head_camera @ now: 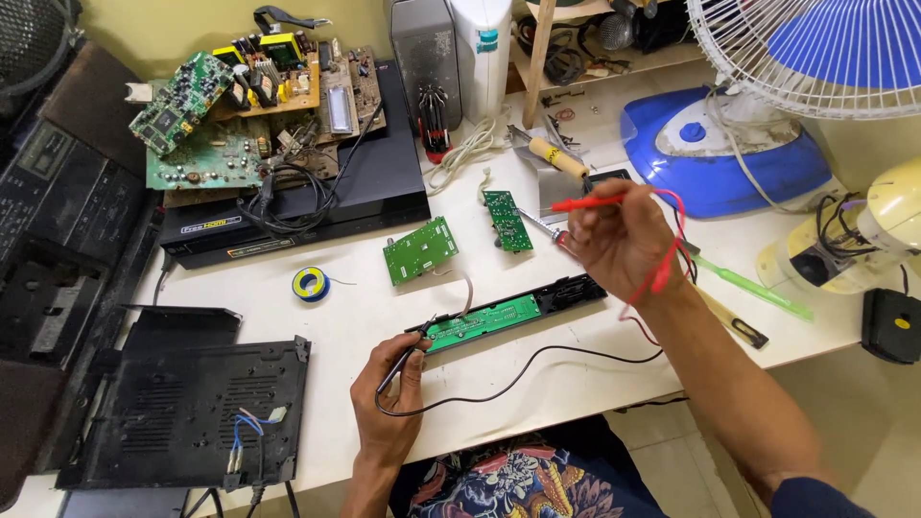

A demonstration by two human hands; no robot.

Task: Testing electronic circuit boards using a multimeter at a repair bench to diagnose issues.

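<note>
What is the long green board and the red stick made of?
The long green circuit board looks like rigid lacquered fibreglass, judging by its flat, slightly shiny green face. The red probe in the right hand looks like smooth plastic; its tip material can't be told.

My left hand [389, 403] is bare, no ring, no glove, forearm uncovered to the frame's edge; my right hand [619, 240] likewise bare, wrist without watch or band; right arm uncovered up to a dark blue sleeve [815, 499] at the elbow; lap in dark cloth [518, 484] printed with pale flowers, orange and red patches.
</note>
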